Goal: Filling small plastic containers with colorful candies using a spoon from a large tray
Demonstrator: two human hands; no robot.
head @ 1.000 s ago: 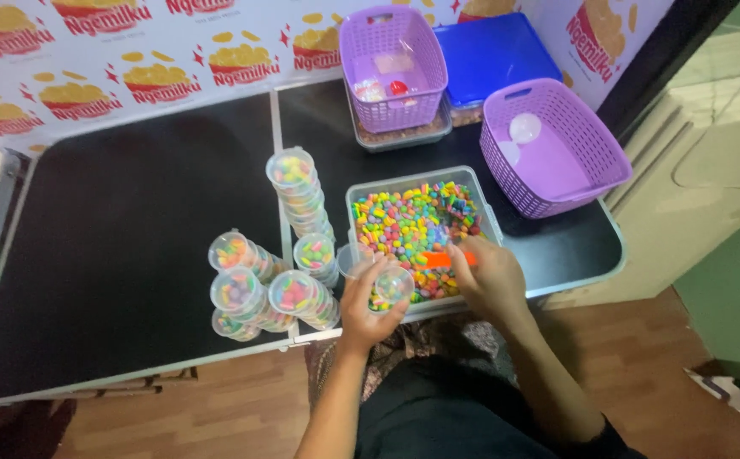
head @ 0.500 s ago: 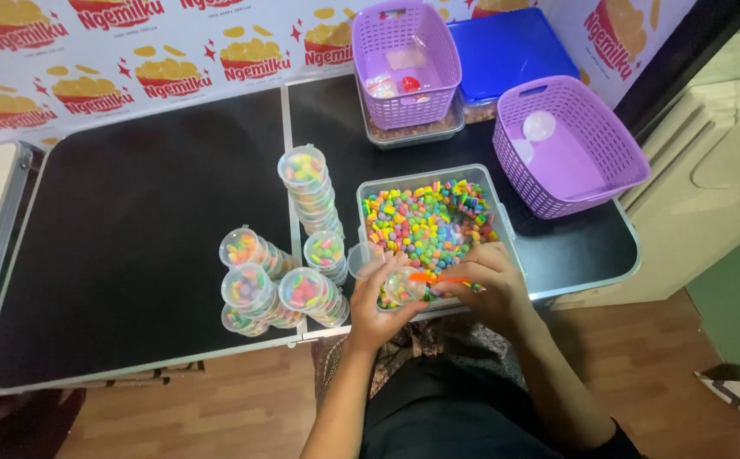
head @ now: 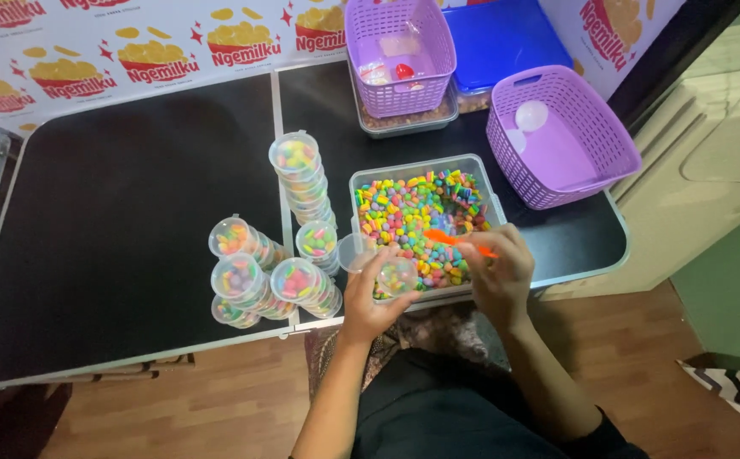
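Bright, even indoor light falls from above. The black table (head: 115, 221) shows a soft sheen, no harsh glare. Shadows are faint. Straight edges bow slightly toward the frame's corners. Fine detail looks slightly soft throughout.

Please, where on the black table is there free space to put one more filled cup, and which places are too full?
The widest bare patch of the black table lies left of the cup stacks, up to the printed wall. A narrower strip runs between the candy tray and the right purple basket. It is crowded around the stacks and at the tray's near edge, where the left hand and right hand work.
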